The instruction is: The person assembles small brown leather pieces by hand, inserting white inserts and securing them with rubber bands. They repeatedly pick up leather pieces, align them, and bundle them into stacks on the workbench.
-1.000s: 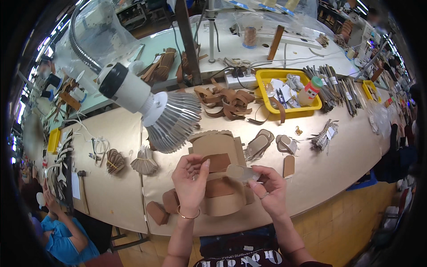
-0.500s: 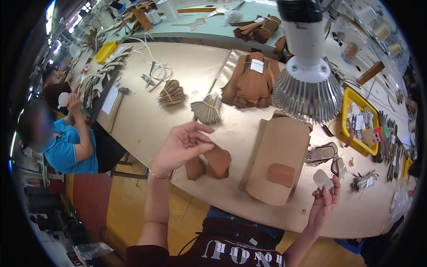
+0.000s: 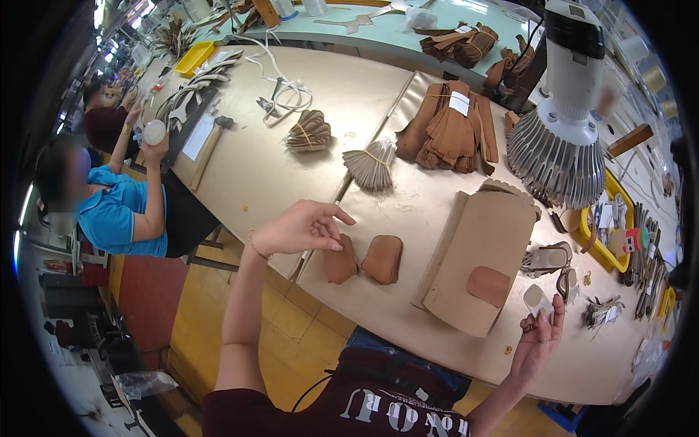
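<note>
Seemingly plastic piece (image 3: 537, 299) in right hand (image 3: 536, 341)

Bare table (image 3: 420, 210) opens between the pale strip bundle (image 3: 369, 166) and the left brown stack (image 3: 341, 261) and right brown stack (image 3: 383, 260), leaving a passage rightward from the left hand (image 3: 300, 229) until the tan sheet pile (image 3: 462, 244) bounds it. Beyond, the large brown bundle (image 3: 448, 131) and the overhanging lamp (image 3: 557, 156) obstruct. Past the right hand (image 3: 537, 341), strapped pieces (image 3: 547, 259) and the yellow tray (image 3: 624, 258) crowd the far side; toward the near edge, room is freer.
</note>
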A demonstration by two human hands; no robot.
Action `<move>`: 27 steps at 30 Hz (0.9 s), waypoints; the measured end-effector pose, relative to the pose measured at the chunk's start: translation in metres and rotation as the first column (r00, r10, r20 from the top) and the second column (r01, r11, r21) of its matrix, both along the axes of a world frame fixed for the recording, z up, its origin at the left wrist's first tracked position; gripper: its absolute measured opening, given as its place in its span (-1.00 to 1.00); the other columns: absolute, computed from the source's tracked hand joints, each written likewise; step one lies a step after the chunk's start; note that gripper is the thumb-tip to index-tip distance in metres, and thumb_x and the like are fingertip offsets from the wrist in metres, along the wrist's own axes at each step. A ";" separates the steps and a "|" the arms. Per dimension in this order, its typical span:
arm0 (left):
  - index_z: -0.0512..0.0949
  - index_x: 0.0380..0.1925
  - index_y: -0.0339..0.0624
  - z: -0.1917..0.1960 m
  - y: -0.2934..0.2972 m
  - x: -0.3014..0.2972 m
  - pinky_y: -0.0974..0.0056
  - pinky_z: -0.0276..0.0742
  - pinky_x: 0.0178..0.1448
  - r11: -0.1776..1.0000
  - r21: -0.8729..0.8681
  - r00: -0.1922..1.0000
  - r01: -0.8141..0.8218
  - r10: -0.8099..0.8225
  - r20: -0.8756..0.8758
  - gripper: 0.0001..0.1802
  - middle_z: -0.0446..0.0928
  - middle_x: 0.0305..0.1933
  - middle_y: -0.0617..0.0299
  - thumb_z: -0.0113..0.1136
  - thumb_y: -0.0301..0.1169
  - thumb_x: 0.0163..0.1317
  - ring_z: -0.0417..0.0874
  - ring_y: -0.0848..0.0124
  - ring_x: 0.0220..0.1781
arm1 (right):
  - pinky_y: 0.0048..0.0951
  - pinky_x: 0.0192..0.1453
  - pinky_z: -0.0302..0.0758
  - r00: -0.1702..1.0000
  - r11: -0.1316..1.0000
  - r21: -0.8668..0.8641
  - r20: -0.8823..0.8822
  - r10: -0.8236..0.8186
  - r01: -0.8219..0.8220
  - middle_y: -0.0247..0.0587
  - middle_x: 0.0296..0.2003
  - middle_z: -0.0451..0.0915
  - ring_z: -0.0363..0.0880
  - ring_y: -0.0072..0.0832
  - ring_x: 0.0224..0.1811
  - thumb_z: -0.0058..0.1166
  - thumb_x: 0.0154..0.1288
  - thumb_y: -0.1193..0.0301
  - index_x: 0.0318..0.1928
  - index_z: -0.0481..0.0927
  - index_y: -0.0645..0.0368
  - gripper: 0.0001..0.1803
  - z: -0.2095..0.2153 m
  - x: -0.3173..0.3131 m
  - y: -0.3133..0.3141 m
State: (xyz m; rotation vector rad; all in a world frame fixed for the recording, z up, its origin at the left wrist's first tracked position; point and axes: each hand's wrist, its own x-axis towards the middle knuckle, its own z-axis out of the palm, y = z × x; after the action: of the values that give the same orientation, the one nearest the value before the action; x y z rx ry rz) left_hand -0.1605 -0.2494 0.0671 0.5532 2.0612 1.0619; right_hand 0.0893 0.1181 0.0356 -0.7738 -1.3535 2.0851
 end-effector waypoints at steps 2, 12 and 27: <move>0.57 0.01 -0.23 -0.005 0.000 -0.001 0.56 0.46 -0.31 1.000 0.030 1.000 -0.003 0.002 0.027 -0.57 0.64 -0.40 0.34 0.40 -0.50 0.10 0.53 0.73 -0.41 | -0.56 -0.22 0.45 1.000 1.000 -0.002 -0.007 -0.006 0.006 -0.26 -0.10 0.45 0.44 -0.62 -0.25 0.08 0.29 0.56 0.24 0.35 0.26 -0.51 0.001 0.000 0.000; 0.57 0.02 -0.27 -0.011 0.003 0.004 0.48 0.40 -0.35 1.000 -0.004 0.988 -0.022 0.021 -0.152 -0.54 0.62 -0.45 0.35 0.40 -0.50 0.05 0.47 0.67 -0.47 | -0.58 -0.20 0.44 1.000 1.000 -0.009 0.011 0.004 -0.004 -0.30 -0.07 0.41 0.40 -0.65 -0.30 0.06 0.30 0.56 0.26 0.32 0.27 -0.49 0.003 0.000 -0.003; 0.55 0.06 -0.16 -0.008 0.040 0.031 0.18 0.47 0.16 0.996 0.016 0.869 0.088 -0.069 -0.490 -0.63 0.50 0.12 0.09 0.19 -0.39 0.24 0.53 0.16 0.11 | -0.54 -0.22 0.45 1.000 0.999 -0.043 0.003 -0.002 0.003 -0.33 -0.24 0.41 0.43 -0.61 -0.26 0.04 0.31 0.60 0.20 0.36 0.29 -0.55 0.005 -0.002 -0.005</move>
State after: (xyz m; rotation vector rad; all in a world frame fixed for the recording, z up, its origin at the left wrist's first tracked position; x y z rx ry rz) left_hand -0.1297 -0.2096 0.0595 1.0029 2.4287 0.9830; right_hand 0.0873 0.1133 0.0410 -0.7966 -1.3121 2.1186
